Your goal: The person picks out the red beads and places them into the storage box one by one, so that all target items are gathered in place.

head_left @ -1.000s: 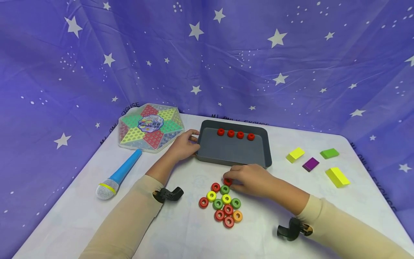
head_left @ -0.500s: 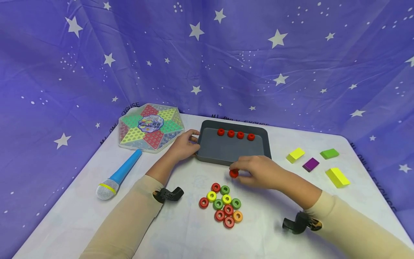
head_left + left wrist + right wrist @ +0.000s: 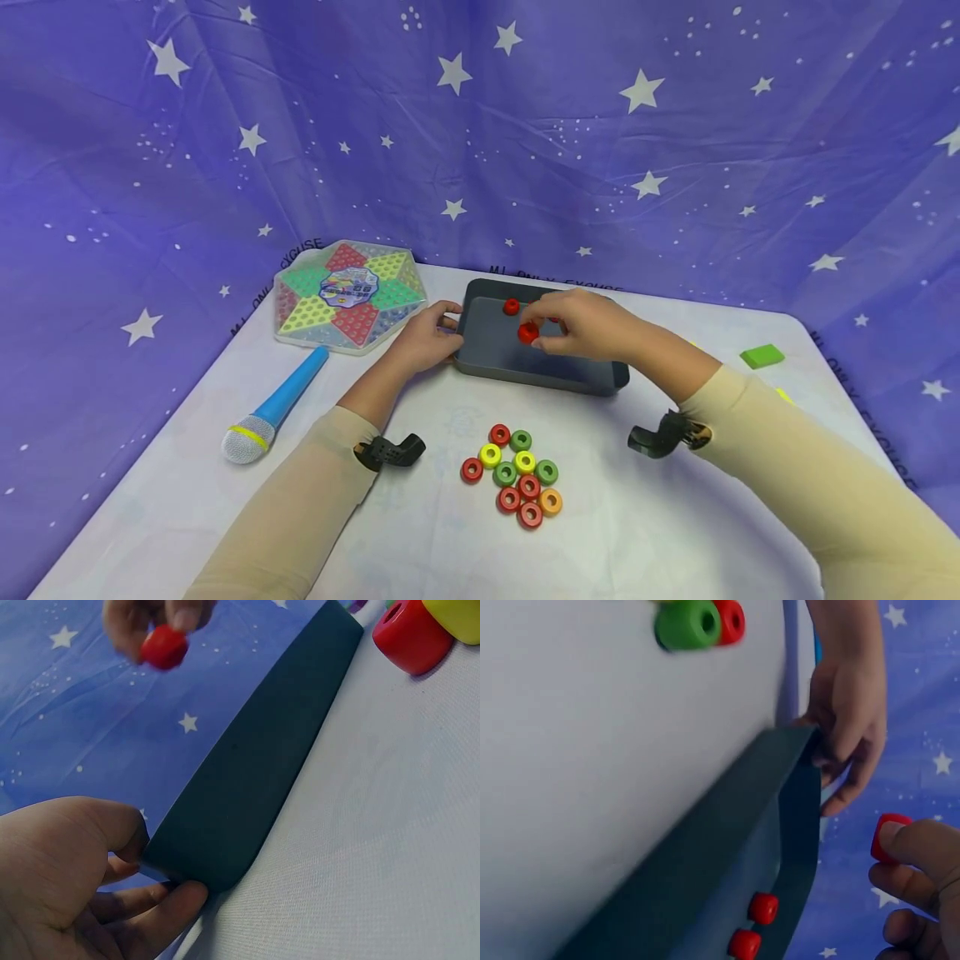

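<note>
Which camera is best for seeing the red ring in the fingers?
The head view: it shows the red ring whole, pinched by the right hand above the grey tray. The left wrist view shows it small and blurred; the right wrist view shows only an edge behind a fingertip.

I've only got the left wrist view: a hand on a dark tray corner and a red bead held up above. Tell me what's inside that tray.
Observer: The right wrist view shows two red beads lying along the tray's far wall; the right hand hides part of that row in the head view.
Operator: Say where the held bead is relative to the tray.
Observer: The head view puts the held red bead over the tray floor, pinched in the right hand.
Operator: Report what else is left on the table.
Observer: A cluster of red, green, yellow and orange rings lies in front of the tray.
</note>
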Motion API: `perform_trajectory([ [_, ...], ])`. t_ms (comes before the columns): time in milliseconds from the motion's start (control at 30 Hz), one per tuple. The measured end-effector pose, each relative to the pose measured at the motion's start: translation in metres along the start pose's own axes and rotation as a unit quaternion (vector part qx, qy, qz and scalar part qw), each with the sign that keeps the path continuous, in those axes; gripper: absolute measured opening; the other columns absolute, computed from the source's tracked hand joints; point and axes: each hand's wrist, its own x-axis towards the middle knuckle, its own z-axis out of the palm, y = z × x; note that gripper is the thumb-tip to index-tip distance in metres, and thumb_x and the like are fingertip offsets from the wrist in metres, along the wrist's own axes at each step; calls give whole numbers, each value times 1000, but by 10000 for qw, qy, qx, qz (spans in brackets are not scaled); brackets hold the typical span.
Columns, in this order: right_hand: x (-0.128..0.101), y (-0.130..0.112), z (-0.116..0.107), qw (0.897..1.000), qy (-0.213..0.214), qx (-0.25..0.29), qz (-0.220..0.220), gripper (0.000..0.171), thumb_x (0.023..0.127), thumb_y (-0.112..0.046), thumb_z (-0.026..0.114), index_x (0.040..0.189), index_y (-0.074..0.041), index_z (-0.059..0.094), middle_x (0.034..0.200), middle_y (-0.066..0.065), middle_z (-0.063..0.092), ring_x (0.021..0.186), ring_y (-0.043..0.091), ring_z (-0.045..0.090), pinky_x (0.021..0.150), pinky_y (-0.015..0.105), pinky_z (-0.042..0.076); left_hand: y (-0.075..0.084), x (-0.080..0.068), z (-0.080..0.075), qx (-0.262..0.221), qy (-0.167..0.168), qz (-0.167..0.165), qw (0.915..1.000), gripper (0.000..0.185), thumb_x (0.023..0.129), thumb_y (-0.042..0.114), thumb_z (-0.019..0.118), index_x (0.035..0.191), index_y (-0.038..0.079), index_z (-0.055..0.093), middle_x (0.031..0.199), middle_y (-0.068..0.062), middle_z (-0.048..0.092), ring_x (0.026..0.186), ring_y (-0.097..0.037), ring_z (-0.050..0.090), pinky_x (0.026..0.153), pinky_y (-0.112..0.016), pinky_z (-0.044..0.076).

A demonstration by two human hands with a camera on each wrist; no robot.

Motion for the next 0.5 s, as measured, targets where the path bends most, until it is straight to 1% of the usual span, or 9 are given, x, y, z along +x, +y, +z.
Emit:
perform_trajectory([
  [100, 20, 5, -3, 9999, -142, -3, 83, 32, 92, -20, 73, 124, -20, 71, 111, -7, 69, 76, 13, 56, 68, 30, 52, -1, -1, -1, -23, 18, -29, 10000, 57, 89, 13, 63, 145, 12, 50, 123, -13, 63, 99, -26, 70, 69, -35, 62],
  [167, 32, 9, -3, 9996, -213, -68, 145, 33, 91, -20, 73, 125, -21, 71, 110, -6, 70, 84, 14, 60, 72, 31, 54, -1, -1, -1, -31, 5, -23, 10000, 57, 89, 13, 63, 145, 12, 50, 123, -13, 63, 99, -26, 70, 69, -35, 62],
  [333, 55, 19, -3, 9991, -304, -205, 210, 32, 91, -16, 71, 122, -19, 71, 107, -5, 72, 95, 18, 66, 78, 34, 54, -1, 1, -1, 35, -2, 59, 10000, 56, 89, 15, 62, 144, 12, 50, 121, -12, 64, 98, -24, 70, 70, -34, 62],
  [400, 63, 22, -2, 9989, -335, -222, 259, 31, 91, -16, 71, 122, -19, 71, 106, -4, 72, 92, 18, 67, 76, 34, 55, -2, 2, 0, 57, 13, 56, 10000, 56, 89, 15, 63, 144, 12, 51, 121, -11, 64, 99, -24, 70, 70, -34, 62],
  [500, 74, 26, 0, 9977, -470, -123, 463, 30, 93, -20, 71, 123, -21, 71, 105, -3, 72, 78, 15, 68, 71, 34, 57, -2, 2, 0, 83, 22, 17, 10000, 57, 89, 15, 63, 144, 12, 50, 122, -12, 64, 99, -25, 70, 69, -34, 62],
])
